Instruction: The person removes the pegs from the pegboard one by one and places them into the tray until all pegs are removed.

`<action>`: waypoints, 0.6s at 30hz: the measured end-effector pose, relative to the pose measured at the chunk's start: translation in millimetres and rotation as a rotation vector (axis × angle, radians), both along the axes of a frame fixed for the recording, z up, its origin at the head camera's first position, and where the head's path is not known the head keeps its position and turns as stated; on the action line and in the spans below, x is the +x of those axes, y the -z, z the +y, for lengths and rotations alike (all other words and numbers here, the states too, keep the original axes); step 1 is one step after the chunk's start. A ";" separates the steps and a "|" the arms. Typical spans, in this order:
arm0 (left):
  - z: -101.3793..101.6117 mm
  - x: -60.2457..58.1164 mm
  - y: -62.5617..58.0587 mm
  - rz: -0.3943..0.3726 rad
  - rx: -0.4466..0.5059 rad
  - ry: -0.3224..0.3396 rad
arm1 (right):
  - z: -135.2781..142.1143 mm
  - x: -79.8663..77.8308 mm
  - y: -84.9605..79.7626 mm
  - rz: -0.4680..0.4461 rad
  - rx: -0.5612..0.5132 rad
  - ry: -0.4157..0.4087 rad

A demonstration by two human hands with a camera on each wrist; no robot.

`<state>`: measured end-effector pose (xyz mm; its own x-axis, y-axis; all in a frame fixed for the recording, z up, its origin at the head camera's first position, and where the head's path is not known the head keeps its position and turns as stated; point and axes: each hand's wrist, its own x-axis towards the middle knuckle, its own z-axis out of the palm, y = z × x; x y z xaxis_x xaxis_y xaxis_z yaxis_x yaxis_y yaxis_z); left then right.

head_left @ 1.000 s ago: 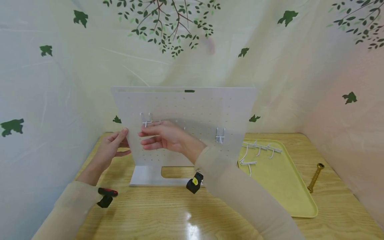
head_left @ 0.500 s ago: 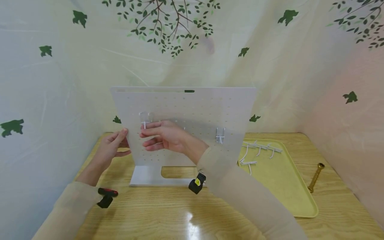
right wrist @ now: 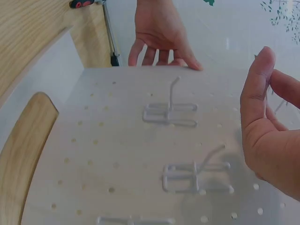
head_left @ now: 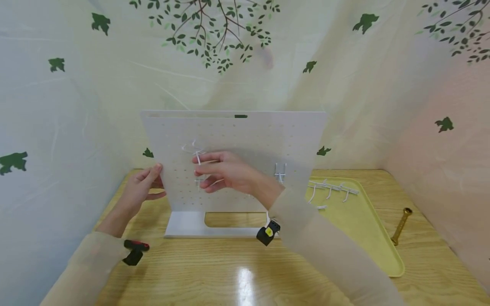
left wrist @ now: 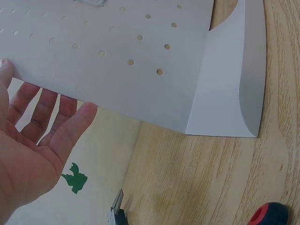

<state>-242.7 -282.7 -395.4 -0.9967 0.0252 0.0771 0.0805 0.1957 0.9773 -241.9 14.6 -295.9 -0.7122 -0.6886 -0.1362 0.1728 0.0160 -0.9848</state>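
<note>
A white pegboard point(head_left: 252, 140) stands upright on its base. My left hand point(head_left: 143, 185) grips its left edge, thumb on the front face and fingers behind, as the left wrist view shows. My right hand point(head_left: 233, 172) pinches a white wire hook point(head_left: 197, 156) in front of the board's left half; the hook hangs tilted, its two prongs pointing up. In the right wrist view my right hand point(right wrist: 267, 122) mostly hides this hook. Other wire hooks sit on the board: one hook point(right wrist: 168, 115) closest to the left hand, another hook point(right wrist: 196, 178), and a third at the lower frame edge.
To the right lies a yellow tray point(head_left: 379, 250) with several white wire hooks point(head_left: 333, 187). A brass-coloured rod point(head_left: 401, 227) rests on the wooden table point(head_left: 199, 272) beside it. A red-and-black handle point(left wrist: 269, 214) lies near the left forearm. Printed curtain point(head_left: 245, 89) encloses the table.
My right hand has moved right with the pinched hook, which has shifted along and tilted, uncovering another hook below it. My left hand keeps its place on the board's edge.
</note>
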 end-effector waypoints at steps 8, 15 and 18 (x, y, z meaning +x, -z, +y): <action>0.0 0.9 -0.1 -0.008 -0.003 -0.004 | 31.0 -1.6 -3.2 0.064 0.018 0.011; -1.1 0.2 0.1 0.001 -0.003 0.000 | 65.1 0.9 -7.1 0.138 0.049 0.035; -1.4 0.1 0.1 0.002 0.003 0.004 | 81.2 2.3 -8.5 0.170 0.071 0.043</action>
<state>-242.6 -284.1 -395.5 -0.9964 0.0293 0.0792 0.0833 0.1921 0.9778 -239.6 95.8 -287.4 -0.7574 -0.6502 -0.0589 0.0061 0.0831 -0.9965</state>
